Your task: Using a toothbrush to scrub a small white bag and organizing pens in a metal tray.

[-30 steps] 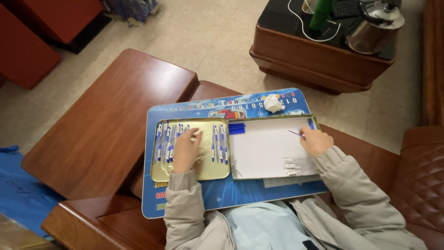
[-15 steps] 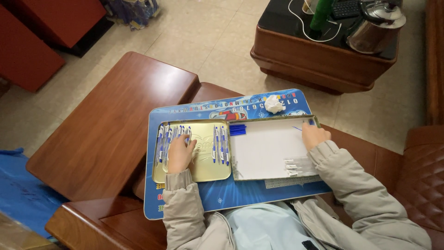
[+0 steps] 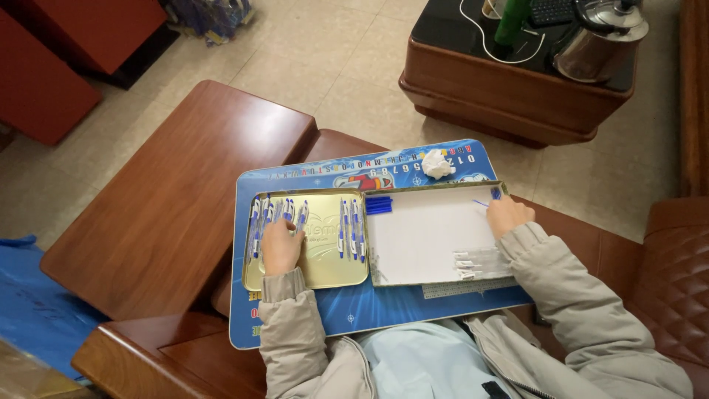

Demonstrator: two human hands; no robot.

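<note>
Looking down from my head camera, at the far left of the frame I see a polished reddish-brown wooden table [image 3: 177, 199]. Just right of it, across my lap in the lower centre, lies a blue rectangular plastic lap board [image 3: 354, 307] with printed cartoon edging. On its left half sits a shallow gold-coloured metal tin lid [image 3: 325, 262] holding rows of blue-and-white ballpoint pens [image 3: 351, 229]. My left hand [image 3: 282, 246] rests flat in this lid, its grip loose and open, fingers spread over the pens on the lid's left side without clasping any.

Right of the lid, touching it, is the tin's white-lined tray [image 3: 428, 236]. A small bundle of blue pen refills [image 3: 379, 205] lies in its upper left corner, and clear plastic pen parts [image 3: 476, 262] lie near its lower right. My right hand [image 3: 508, 216] sits at the tray's upper right edge, its grip pinched around a small blue pen piece [image 3: 495, 193]. A crumpled white tissue [image 3: 437, 164] lies on the board above the tray.
</note>
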